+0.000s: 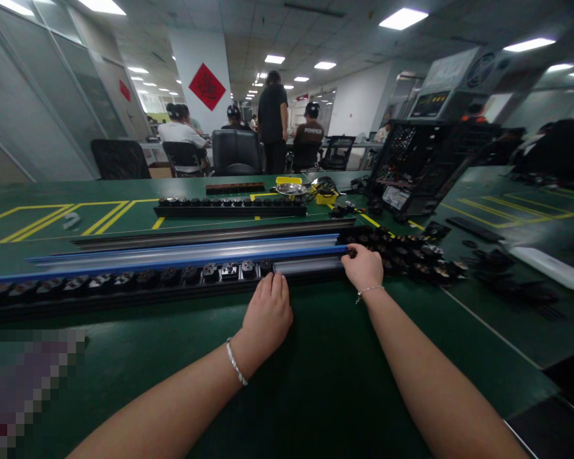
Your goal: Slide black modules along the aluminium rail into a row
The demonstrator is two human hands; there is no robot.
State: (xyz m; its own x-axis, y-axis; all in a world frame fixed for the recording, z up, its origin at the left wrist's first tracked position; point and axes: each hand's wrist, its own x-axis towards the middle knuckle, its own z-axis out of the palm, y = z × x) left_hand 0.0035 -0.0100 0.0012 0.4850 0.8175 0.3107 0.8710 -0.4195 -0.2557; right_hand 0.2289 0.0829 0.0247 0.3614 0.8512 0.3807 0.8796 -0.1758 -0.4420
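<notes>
A long black rail (172, 292) lies across the table in front of me, with a row of black socket modules (229, 271) seated along it. My left hand (268, 307) is closed over the near edge of this rail, fingertips together at the last module (265, 266) of the row. Right of there, a bare grey stretch of channel (309, 265) shows. My right hand (365, 266) pinches a small dark piece (351, 253), mostly hidden by the fingers, by the end of a blue rail (196, 256). Beside that hand lies a pile of loose black modules (416, 258).
Behind the blue rail are another dark rail (210, 234) and a filled black rail (229, 208). A metal dish (291, 189), a yellow container (325, 193) and an open computer case (402, 169) stand farther back. A white object (552, 268) lies right. Several people sit beyond.
</notes>
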